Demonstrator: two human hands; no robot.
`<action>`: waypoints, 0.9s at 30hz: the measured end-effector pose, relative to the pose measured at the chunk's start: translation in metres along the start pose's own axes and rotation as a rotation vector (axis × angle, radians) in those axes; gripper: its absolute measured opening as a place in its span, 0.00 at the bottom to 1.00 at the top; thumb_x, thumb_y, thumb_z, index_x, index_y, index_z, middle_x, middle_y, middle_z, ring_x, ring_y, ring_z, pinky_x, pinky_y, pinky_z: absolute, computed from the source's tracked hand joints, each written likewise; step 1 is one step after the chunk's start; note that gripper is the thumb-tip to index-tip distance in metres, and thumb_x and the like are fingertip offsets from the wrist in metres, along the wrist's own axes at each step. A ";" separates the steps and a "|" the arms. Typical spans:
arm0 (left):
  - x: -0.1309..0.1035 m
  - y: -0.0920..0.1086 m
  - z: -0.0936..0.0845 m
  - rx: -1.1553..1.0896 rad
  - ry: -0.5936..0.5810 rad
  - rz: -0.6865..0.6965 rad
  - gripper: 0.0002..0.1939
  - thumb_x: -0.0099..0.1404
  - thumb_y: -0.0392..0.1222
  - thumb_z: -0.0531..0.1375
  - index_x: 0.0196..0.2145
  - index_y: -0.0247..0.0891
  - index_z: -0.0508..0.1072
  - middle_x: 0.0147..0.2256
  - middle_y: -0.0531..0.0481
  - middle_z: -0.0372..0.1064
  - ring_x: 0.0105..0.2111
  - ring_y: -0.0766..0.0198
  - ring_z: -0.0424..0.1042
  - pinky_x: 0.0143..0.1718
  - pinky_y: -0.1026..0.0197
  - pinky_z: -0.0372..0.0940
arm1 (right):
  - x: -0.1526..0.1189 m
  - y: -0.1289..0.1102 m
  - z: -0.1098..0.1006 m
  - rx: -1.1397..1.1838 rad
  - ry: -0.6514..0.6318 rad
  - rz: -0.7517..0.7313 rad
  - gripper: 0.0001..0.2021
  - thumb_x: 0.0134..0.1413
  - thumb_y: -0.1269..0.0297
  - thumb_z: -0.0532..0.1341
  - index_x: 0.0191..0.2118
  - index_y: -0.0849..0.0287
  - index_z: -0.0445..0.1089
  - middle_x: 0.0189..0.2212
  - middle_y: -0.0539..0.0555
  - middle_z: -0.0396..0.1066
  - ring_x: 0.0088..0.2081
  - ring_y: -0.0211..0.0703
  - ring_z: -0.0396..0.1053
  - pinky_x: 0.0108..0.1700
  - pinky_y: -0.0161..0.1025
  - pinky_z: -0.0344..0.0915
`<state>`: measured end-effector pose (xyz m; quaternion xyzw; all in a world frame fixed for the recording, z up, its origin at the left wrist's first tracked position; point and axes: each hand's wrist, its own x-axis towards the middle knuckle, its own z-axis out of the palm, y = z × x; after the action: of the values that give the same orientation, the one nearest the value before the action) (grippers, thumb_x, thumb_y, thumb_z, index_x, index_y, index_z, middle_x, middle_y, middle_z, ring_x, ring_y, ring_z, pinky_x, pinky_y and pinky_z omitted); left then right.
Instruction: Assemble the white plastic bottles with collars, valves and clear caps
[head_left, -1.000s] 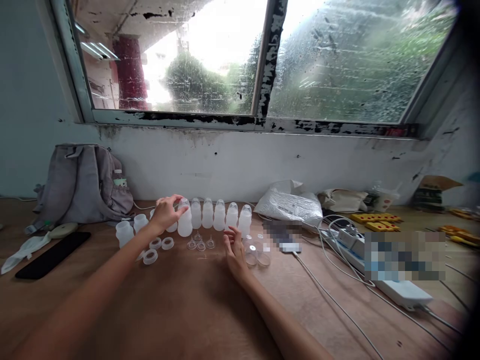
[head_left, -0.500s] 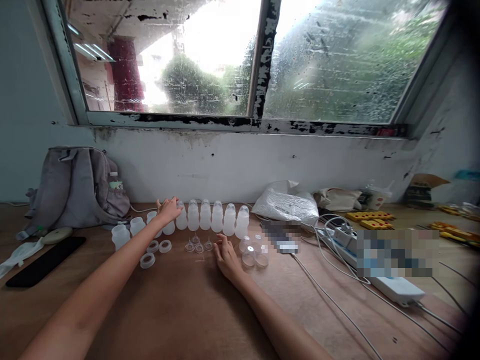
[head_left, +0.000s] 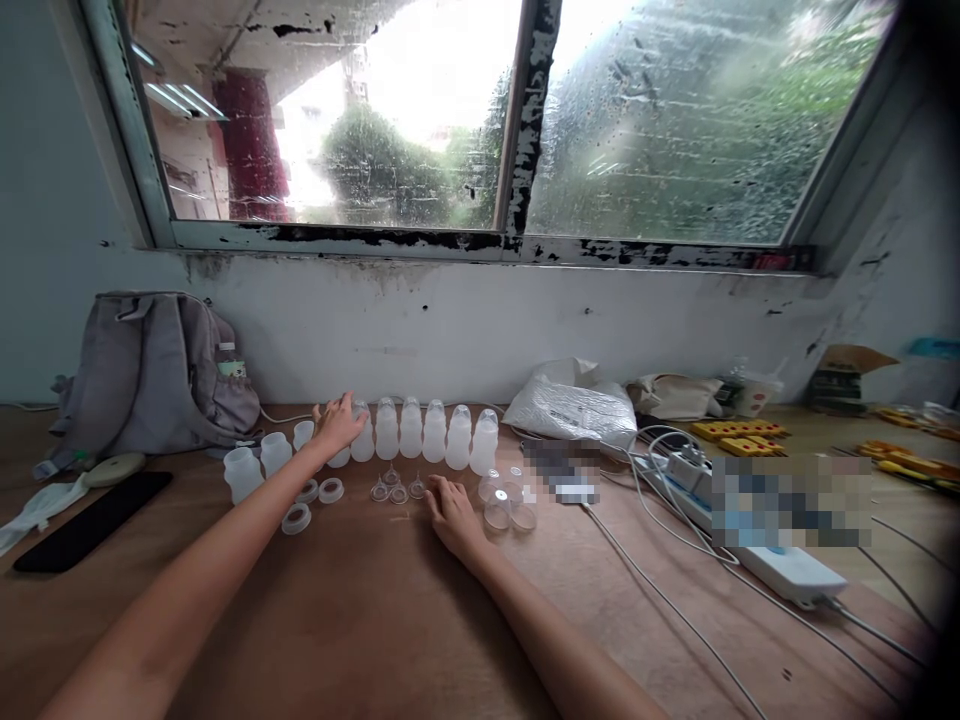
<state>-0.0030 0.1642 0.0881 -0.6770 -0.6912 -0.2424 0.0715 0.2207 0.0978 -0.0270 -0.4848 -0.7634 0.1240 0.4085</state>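
My left hand (head_left: pixel 337 428) is closed around the top of a frosted baby bottle (head_left: pixel 340 458), whose upper part it hides. To its right, several bottles with clear domed caps stand in a row, among them an end bottle (head_left: pixel 484 445). On the left are uncapped bottles, including a front one (head_left: pixel 243 476), partly behind my forearm. Screw rings (head_left: pixel 330 490) lie near that arm. My right hand (head_left: pixel 451 512) rests on the table with its fingers apart, holding nothing. Beside its fingertips are several clear nipples (head_left: pixel 398 494); on its other side are clear domed caps (head_left: pixel 523 515).
A grey backpack (head_left: pixel 161 370) leans on the wall at left, behind a black flat item (head_left: pixel 94 522). At right lie a silvery bag (head_left: pixel 574 405), a white power strip (head_left: pixel 795 575) with cables, and yellow items (head_left: pixel 742 435). The wooden table (head_left: pixel 360 620) reaches the wall.
My left hand has shifted very slightly, with its fingers still at the bottle's top. My right hand and the bottles look unmoved.
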 end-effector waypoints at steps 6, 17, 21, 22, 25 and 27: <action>-0.052 -0.012 0.000 0.029 0.220 0.110 0.18 0.59 0.45 0.50 0.46 0.39 0.63 0.51 0.43 0.57 0.49 0.54 0.58 0.48 0.54 0.52 | -0.001 0.004 0.004 -0.148 -0.101 -0.025 0.19 0.54 0.63 0.50 0.53 0.56 0.59 0.50 0.59 0.61 0.53 0.54 0.54 0.52 0.50 0.51; -0.128 -0.046 0.034 0.131 0.124 0.175 0.08 0.58 0.42 0.52 0.31 0.40 0.70 0.45 0.42 0.63 0.48 0.51 0.57 0.46 0.48 0.52 | 0.002 -0.003 -0.003 -0.075 -0.102 -0.002 0.07 0.48 0.69 0.53 0.36 0.56 0.58 0.31 0.53 0.65 0.35 0.45 0.63 0.37 0.39 0.59; -0.127 -0.048 0.036 0.044 0.157 0.269 0.07 0.58 0.42 0.53 0.31 0.40 0.70 0.45 0.43 0.63 0.47 0.52 0.59 0.45 0.48 0.54 | 0.001 -0.003 -0.003 -0.042 -0.066 0.003 0.07 0.46 0.71 0.53 0.35 0.57 0.57 0.31 0.53 0.65 0.34 0.44 0.62 0.37 0.37 0.59; -0.128 -0.047 0.036 0.009 0.173 0.286 0.07 0.59 0.42 0.53 0.31 0.40 0.69 0.45 0.44 0.62 0.47 0.52 0.59 0.46 0.49 0.55 | 0.001 -0.003 -0.003 -0.028 -0.058 -0.004 0.08 0.46 0.72 0.53 0.35 0.57 0.57 0.32 0.53 0.65 0.35 0.43 0.62 0.37 0.37 0.59; -0.133 -0.039 0.034 -0.129 0.202 0.334 0.06 0.60 0.42 0.52 0.33 0.40 0.67 0.44 0.45 0.63 0.46 0.55 0.61 0.46 0.51 0.57 | 0.002 -0.001 -0.003 0.005 -0.043 -0.034 0.08 0.45 0.74 0.53 0.34 0.57 0.59 0.32 0.53 0.66 0.36 0.43 0.63 0.38 0.37 0.60; -0.137 -0.030 0.032 -0.214 0.180 0.391 0.06 0.61 0.41 0.51 0.33 0.39 0.66 0.43 0.45 0.64 0.45 0.56 0.63 0.45 0.53 0.59 | 0.002 -0.002 -0.002 0.013 -0.040 -0.051 0.07 0.45 0.75 0.53 0.32 0.57 0.60 0.31 0.53 0.66 0.35 0.43 0.63 0.37 0.37 0.60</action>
<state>-0.0147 0.0552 -0.0054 -0.7773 -0.5084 -0.3550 0.1063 0.2207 0.0984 -0.0232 -0.4599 -0.7827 0.1278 0.3994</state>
